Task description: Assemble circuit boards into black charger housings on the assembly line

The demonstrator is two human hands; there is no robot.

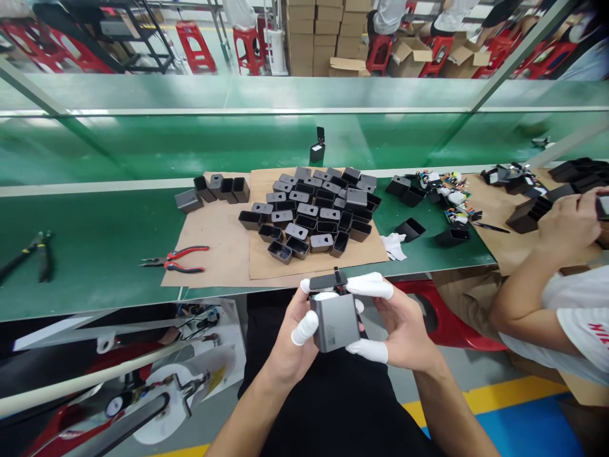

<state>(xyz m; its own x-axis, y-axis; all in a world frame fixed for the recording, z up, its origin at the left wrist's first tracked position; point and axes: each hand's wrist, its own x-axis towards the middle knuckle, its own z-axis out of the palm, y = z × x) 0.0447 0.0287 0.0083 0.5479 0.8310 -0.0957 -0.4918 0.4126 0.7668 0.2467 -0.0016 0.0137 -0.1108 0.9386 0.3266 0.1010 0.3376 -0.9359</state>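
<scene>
Just in front of the bench edge, I hold a dark grey box-shaped plastic housing (pixel 337 324), its end cap (pixel 327 282) raised at the top and something white and a bit of wiring showing beneath. My left hand (pixel 291 339) grips its left side, thumb on the front face. My right hand (pixel 402 324) has fingers at the cap and at the lower right edge. White finger cots cover several fingertips. On the cardboard (pixel 318 266) beyond lie many similar black housings (pixel 307 209), some with open ends up, others with a slotted end up.
Red-handled pliers (pixel 174 259) lie left on the cardboard; more pliers (pixel 40 254) are farther left. A capped housing (pixel 317 149) stands on the green conveyor belt (pixel 228 146). Wired parts (pixel 451 197) and a white cloth (pixel 394 246) lie right, near a co-worker's arm (pixel 533 279).
</scene>
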